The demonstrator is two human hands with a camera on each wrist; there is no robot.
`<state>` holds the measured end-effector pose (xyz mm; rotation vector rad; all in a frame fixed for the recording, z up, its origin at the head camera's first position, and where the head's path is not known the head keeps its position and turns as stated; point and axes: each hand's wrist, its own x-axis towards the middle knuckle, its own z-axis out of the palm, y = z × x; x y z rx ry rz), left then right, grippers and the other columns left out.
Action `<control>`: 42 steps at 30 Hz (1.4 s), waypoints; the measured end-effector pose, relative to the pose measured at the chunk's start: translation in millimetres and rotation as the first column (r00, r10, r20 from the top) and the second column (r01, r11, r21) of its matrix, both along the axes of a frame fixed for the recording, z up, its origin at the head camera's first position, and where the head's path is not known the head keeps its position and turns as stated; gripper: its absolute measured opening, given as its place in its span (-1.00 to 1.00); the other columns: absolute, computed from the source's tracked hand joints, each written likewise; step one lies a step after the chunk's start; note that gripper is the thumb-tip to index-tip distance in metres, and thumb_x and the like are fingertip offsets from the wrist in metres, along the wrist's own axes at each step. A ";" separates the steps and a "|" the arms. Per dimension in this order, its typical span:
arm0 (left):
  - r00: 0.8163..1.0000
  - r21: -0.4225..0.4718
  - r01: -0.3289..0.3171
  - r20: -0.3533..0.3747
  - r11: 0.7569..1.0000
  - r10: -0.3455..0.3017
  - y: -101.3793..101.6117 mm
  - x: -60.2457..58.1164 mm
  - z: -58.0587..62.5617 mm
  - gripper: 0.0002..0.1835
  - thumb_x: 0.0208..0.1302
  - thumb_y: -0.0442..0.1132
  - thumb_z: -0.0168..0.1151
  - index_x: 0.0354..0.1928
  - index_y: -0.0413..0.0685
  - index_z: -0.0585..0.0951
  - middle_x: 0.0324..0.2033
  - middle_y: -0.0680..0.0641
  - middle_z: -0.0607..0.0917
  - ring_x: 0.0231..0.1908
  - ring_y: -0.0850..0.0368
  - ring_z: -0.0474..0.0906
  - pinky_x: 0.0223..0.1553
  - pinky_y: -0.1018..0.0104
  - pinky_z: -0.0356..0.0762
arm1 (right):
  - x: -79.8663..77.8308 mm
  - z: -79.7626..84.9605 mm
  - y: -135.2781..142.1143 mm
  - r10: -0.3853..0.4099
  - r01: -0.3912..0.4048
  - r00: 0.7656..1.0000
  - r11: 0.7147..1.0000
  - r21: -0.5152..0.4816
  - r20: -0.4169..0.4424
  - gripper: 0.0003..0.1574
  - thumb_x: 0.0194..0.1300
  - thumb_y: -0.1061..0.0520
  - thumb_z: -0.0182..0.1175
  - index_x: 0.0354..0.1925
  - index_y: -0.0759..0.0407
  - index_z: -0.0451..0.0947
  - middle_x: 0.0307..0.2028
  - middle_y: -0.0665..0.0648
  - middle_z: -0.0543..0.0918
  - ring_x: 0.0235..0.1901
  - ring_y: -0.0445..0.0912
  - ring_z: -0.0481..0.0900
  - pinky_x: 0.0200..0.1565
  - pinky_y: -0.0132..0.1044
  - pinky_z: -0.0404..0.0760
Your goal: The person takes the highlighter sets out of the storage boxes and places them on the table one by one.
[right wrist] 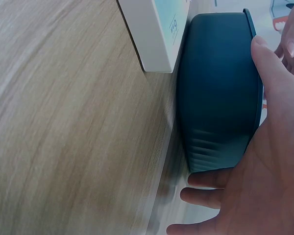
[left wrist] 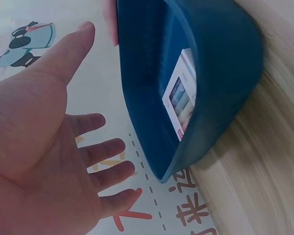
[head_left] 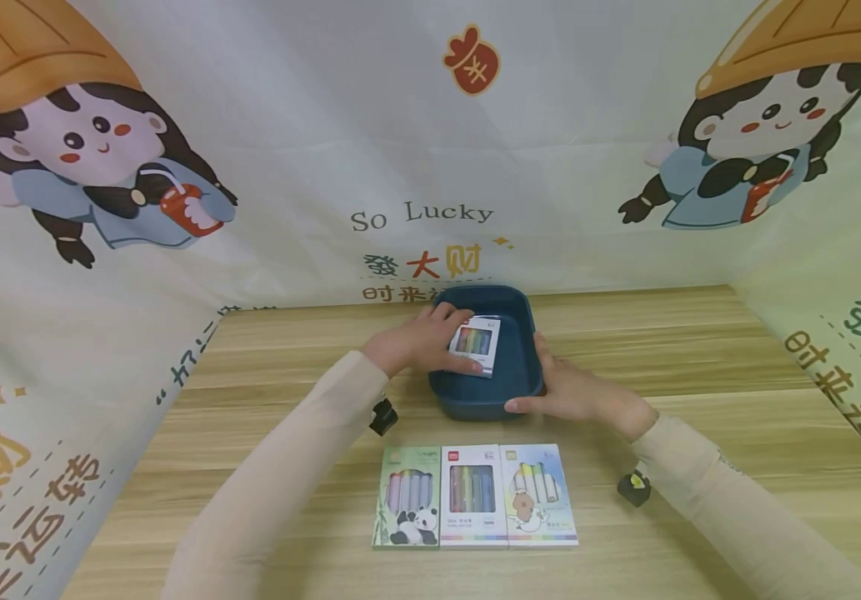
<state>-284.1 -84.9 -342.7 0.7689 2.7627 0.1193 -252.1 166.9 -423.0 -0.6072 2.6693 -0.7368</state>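
Observation:
A deep blue plastic bin stands at the back of the wooden table. Inside it lies a white box of coloured markers with a clear window, seen partly behind the rim in the left wrist view. My left hand hovers over the bin's left side, fingers spread and palm bare in the left wrist view. Against the bin's right wall rests my right hand, its thumb at the rim and its fingers extended along the outside.
In front of the bin, three marker boxes lie side by side: a green panda box, a white box and a box with a cartoon bear. A printed cloth hangs behind and around the wooden table.

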 end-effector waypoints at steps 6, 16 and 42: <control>1.000 -0.029 -0.012 0.002 1.000 0.012 6.5 -4.5 1.7 0.02 0.23 0.38 0.17 0.56 0.07 0.03 0.50 -0.16 0.15 0.48 -0.17 0.09 0.48 -0.06 0.19 | 1.1 0.4 -0.7 -0.005 0.005 1.000 1.000 0.002 0.015 0.63 0.13 -0.58 0.17 0.53 0.24 -0.61 0.55 0.40 -0.06 0.48 0.28 0.17 0.40 0.19 0.29; 0.997 -0.021 -0.049 0.055 0.999 0.050 18.4 -18.2 4.7 0.02 0.24 0.36 0.17 0.57 0.05 0.01 0.51 -0.18 0.10 0.50 -0.19 0.05 0.48 -0.08 0.15 | 0.2 0.7 0.0 0.000 0.000 1.000 1.000 -0.009 0.007 0.61 0.16 -0.55 0.17 0.52 0.26 -0.62 0.55 0.43 -0.09 0.48 0.30 0.16 0.40 0.19 0.30; 0.981 -0.045 -0.136 0.135 0.990 0.141 29.1 -47.0 5.9 -0.06 0.26 0.37 0.12 0.55 0.11 0.08 0.55 -0.18 0.08 0.55 -0.21 -0.03 0.48 -0.18 0.10 | -1.0 -1.1 2.0 0.001 -0.001 1.000 1.000 0.005 0.007 0.63 0.14 -0.58 0.15 0.52 0.25 -0.64 0.55 0.41 -0.12 0.49 0.29 0.13 0.42 0.19 0.27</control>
